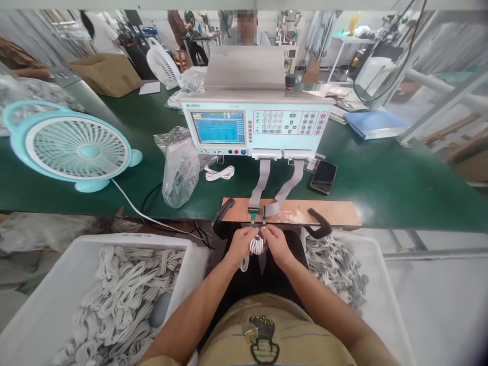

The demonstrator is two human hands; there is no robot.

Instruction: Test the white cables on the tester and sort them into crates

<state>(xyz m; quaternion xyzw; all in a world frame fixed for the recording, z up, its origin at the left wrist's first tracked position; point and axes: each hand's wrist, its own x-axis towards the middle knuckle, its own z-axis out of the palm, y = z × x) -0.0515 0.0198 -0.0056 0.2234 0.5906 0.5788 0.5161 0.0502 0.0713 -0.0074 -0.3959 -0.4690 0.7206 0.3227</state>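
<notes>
Between my two hands hangs a coiled white cable (256, 246), just in front of the table edge. My left hand (243, 244) is closed on its left side, with a loop dangling below the fingers. The fingers of my right hand (276, 245) pinch near the cable's right end, close to a small connector fixture (264, 216). A green circuit board (253, 214) sits left of that fixture on a copper-coloured board (293, 211). Grey ribbon cables (262, 183) run from both to a tester (255, 127) with a lit blue screen. What the fingertips grip exactly is partly hidden.
White bins with bundled cables (125, 300) (335, 269) stand on both sides of my legs. Black clamps (223, 216) hold the board. On the green table lie a fan (80, 147), a plastic bag (179, 173), another coiled cable (220, 173), a phone (323, 177) and a blue folder (375, 123).
</notes>
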